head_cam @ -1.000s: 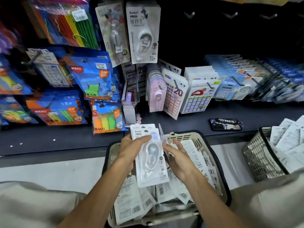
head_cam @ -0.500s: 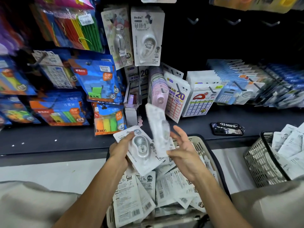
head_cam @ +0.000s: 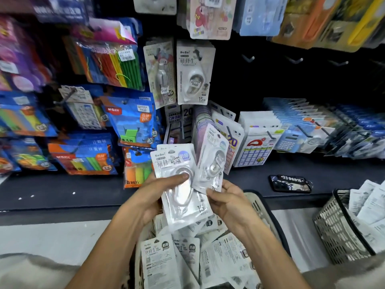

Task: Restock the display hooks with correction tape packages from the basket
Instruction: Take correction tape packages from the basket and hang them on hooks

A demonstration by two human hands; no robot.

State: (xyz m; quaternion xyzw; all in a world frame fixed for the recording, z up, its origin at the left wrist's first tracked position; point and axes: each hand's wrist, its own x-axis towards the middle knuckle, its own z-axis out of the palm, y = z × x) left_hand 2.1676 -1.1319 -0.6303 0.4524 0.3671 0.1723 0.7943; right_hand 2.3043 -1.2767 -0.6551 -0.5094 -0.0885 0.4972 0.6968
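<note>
I have both hands raised over the basket (head_cam: 263, 207), just near of the dark shelf (head_cam: 62, 192). My left hand (head_cam: 154, 197) grips a small stack of correction tape packages (head_cam: 179, 184), thumb laid across the clear blister on the front one and the other fingers curled behind; the stack stands roughly upright, printed face toward me. My right hand (head_cam: 229, 202) pinches the bottom corner of a single package (head_cam: 212, 161) that tilts up and to the right, its lower edge touching the stack. More packages (head_cam: 208, 253) lie loose in the basket below my forearms, some face up and some showing their printed backs. On the far display, a matching white package hangs on a hook (head_cam: 194, 73), and to its right three bare hooks (head_cam: 248, 58) stick out of the dark panel. A second wire basket (head_cam: 337, 228) with more white packs sits at the right, and a phone (head_cam: 290, 183) lies flat on the shelf.
</note>
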